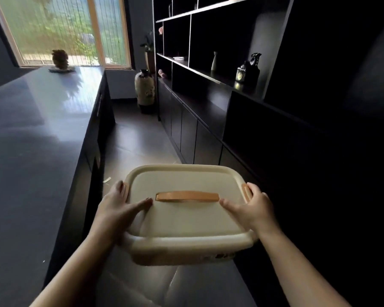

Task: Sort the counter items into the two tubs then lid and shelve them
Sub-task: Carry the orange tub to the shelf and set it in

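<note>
The fingers (120, 189) of the left hand (118, 207) were wrapped over the left edge of a cream tub (186, 251), beside its orange side clasp (126, 188), with the thumb (142, 203) laid flat across the lid (186, 218). The fingers (256, 190) of the right hand (253, 209) were curled likewise over the right edge, against the opposite clasp (245, 189), the thumb (227, 203) resting on the lid. Both hands were clamped on the tub, which was held in the air between them, clear of any surface and tilted slightly.

Between the two thumbs an orange handle (187, 196) was seen lying flat along the middle of the lid. The lid was seated on the tub; a dark printed patch near the right fingers, on the front wall, was too blurred to be read.

Below the fingers a dark tiled floor (138, 138) was recorded. Left of the left fingers a long dark glossy counter (36, 140) was noted, bearing a brown ornament (60, 59) at its far end, before a window (60, 29). Right of and beyond the right fingers a dark shelf unit (208, 69) with lower cabinets was noted, well apart from the tub; on one shelf stood a pale slim bottle (214, 60) and a dark figurine (248, 69). A large vase (145, 89) stood on the floor at the far end of the unit.
</note>
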### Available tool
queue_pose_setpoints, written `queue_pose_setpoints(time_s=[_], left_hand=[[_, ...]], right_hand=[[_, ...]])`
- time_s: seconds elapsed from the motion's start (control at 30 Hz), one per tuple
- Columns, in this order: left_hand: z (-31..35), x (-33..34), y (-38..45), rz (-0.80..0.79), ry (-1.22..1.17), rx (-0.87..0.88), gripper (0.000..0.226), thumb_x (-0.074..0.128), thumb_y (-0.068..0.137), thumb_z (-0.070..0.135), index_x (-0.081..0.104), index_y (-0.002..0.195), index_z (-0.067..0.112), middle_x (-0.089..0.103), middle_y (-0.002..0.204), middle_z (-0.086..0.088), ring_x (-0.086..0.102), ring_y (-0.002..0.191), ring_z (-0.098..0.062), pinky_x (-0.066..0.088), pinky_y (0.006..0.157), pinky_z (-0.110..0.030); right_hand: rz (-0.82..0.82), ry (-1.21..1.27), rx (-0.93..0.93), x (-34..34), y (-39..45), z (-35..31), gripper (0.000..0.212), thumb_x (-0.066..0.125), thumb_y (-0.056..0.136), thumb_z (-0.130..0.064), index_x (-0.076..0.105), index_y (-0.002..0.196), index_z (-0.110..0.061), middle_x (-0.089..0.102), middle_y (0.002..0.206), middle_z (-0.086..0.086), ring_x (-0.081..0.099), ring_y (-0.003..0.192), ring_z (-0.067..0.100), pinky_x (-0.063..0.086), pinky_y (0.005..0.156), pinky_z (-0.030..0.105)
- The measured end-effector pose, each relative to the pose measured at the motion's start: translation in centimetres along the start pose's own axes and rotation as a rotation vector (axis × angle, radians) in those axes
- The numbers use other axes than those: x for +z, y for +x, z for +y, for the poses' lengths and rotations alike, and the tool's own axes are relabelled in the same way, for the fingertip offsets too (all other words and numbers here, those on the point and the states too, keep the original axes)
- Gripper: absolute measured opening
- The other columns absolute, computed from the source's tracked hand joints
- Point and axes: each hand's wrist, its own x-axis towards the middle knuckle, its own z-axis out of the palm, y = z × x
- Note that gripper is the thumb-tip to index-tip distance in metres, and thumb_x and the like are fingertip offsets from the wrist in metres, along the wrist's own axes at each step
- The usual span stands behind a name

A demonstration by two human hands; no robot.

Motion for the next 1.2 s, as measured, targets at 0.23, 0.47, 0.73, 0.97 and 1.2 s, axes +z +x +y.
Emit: queue_pose_setpoints(time_s=[0.23,0.47,0.73,0.97,1.2], left_hand=[[-1.6,2.2,14.5,-0.046,-0.014,-0.058,0.093,0.087,0.061,0.033,0.041,0.137,0.005,0.053,0.133,-0.016,0.050,0.121,-0.029,0.039,0.103,-0.039],[-2.0,6.1,29.8,-0.018,-0.068,-0.116,0.091,0.087,0.062,0.030,0.042,0.137,0.006,0.056,0.129,-0.015,0.052,0.117,-0.029,0.041,0.101,-0.041],[-2.5,8.3,48.0,0.057,-0.076,-0.143,0.091,0.087,0.060,0.035,0.043,0.135,0.010,0.057,0.128,-0.011,0.052,0.117,-0.027,0.041,0.102,-0.040],[-6.0,9.6,64.5,0.029,-0.076,-0.095,0.087,0.085,0.063,0.035,0.044,0.137,0.018,0.055,0.132,-0.005,0.051,0.118,-0.022,0.039,0.099,-0.036],[-8.1,9.7,82.2,-0.036,-0.003,-0.069,0.082,0.079,0.068,0.041,0.039,0.138,0.026,0.053,0.130,-0.003,0.049,0.111,-0.019,0.042,0.095,-0.041]], right_hand=[[-0.015,0.008,0.045,6.5,11.8,-4.1,0.101,0.085,0.055,-0.052,0.043,0.139,-0.014,0.051,0.127,0.012,0.052,0.116,0.028,0.044,0.095,0.034],[-0.072,0.034,0.037,13.3,27.2,-8.1,0.100,0.086,0.057,-0.048,0.043,0.140,-0.013,0.051,0.129,0.014,0.051,0.117,0.029,0.042,0.093,0.033],[-0.091,-0.009,-0.019,20.4,44.1,-14.9,0.101,0.084,0.056,-0.054,0.042,0.140,-0.016,0.051,0.125,0.012,0.053,0.113,0.028,0.046,0.086,0.035],[-0.102,-0.015,-0.079,29.5,56.6,-20.1,0.086,0.081,0.060,-0.054,0.043,0.135,-0.035,0.047,0.112,0.004,0.050,0.097,0.020,0.045,0.077,0.032],[-0.081,0.013,0.019,38.9,68.4,-26.2,0.082,0.081,0.064,-0.051,0.046,0.136,-0.036,0.045,0.108,0.003,0.048,0.095,0.020,0.042,0.078,0.030]])
